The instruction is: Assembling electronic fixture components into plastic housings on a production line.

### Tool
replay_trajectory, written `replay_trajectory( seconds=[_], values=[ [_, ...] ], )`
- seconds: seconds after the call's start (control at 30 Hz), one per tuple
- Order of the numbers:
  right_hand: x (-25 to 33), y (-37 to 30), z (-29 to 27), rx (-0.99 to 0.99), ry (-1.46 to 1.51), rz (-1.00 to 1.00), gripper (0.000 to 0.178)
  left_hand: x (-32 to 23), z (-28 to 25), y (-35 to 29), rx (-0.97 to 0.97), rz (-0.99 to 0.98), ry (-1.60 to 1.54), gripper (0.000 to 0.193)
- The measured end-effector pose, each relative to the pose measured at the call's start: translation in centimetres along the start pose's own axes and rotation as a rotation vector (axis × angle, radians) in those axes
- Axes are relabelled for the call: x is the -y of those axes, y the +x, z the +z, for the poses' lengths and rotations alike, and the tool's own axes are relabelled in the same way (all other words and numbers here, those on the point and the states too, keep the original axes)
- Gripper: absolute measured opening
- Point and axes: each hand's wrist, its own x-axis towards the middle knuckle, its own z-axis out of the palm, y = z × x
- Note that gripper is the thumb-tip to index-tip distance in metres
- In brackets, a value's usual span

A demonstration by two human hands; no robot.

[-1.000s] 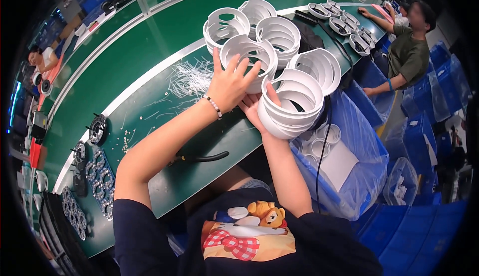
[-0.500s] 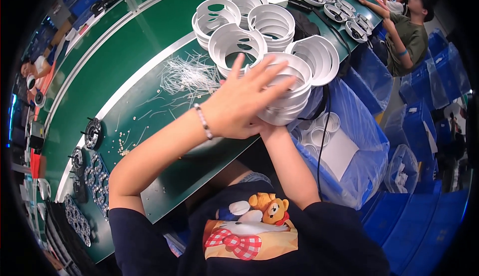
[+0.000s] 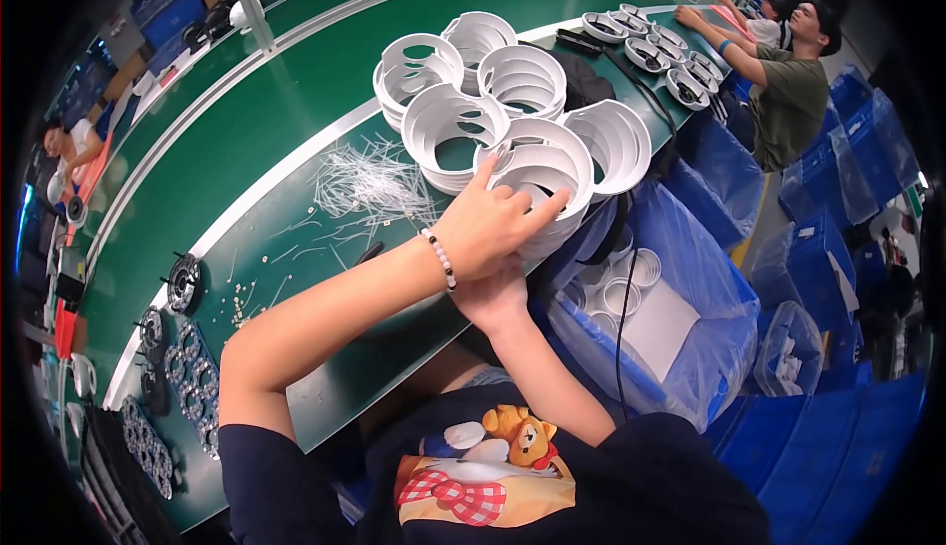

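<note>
Several stacks of white plastic ring housings stand close together on the green bench; the nearest stack [image 3: 567,151] lies under my left hand [image 3: 485,228]. Two fingers of that hand stretch over the stack's near rim, while the middle ones bend down against it. A beaded bracelet circles the left wrist. My right hand [image 3: 493,294] sits below the left one by the bench edge, its fingers mostly hidden behind the left hand and wrist. Next to the nearest stack are a right-hand stack [image 3: 619,148] and a left-hand stack [image 3: 424,131] with oval cut-outs.
A loose pile of thin white strips [image 3: 365,182] lies left of the stacks. To the right stands a blue bin [image 3: 724,343] lined with plastic, holding white rings. A black cable [image 3: 623,348] hangs across it. A co-worker [image 3: 793,92] sits at the far right near filled white housings [image 3: 647,54].
My left hand has drawn back toward me, and its spread fingers are now partly bent at the near rim. The right hand has moved left, below the left wrist.
</note>
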Motion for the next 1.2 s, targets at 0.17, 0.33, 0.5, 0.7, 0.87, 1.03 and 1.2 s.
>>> replay_trajectory(
  seconds=[0.17,0.33,0.5,0.7,0.87,1.03,1.2],
  values=[
    [-2.4,-2.8,2.1,-0.209,-0.323,0.033,0.030,0.5,0.0,0.6,0.055,0.030,-0.008,0.075],
    [-2.9,-5.6,5.8,0.027,-1.472,-0.360,0.014,1.6,2.1,-2.1,-0.022,0.001,-0.053,0.050],
    [3.2,-5.0,8.9,0.278,-2.502,-1.403,0.030,1.0,2.5,-2.7,0.002,0.046,-0.005,0.021],
    [6.7,-4.0,8.7,0.163,-2.842,-1.009,0.066,-0.3,0.4,-1.9,-0.035,-0.006,0.214,0.011],
    [4.5,-2.3,12.4,0.212,-2.875,-1.018,0.094,-0.7,-3.3,-3.7,-0.130,-0.071,0.311,0.009],
    [6.1,2.6,12.1,0.317,-2.928,-0.649,0.101,1.9,-2.0,-3.9,-0.105,-0.130,0.266,0.010],
    [8.9,2.4,12.0,0.288,-2.894,-0.502,0.113,1.4,3.4,-1.5,-0.224,-0.041,0.173,0.011]
  ],
)
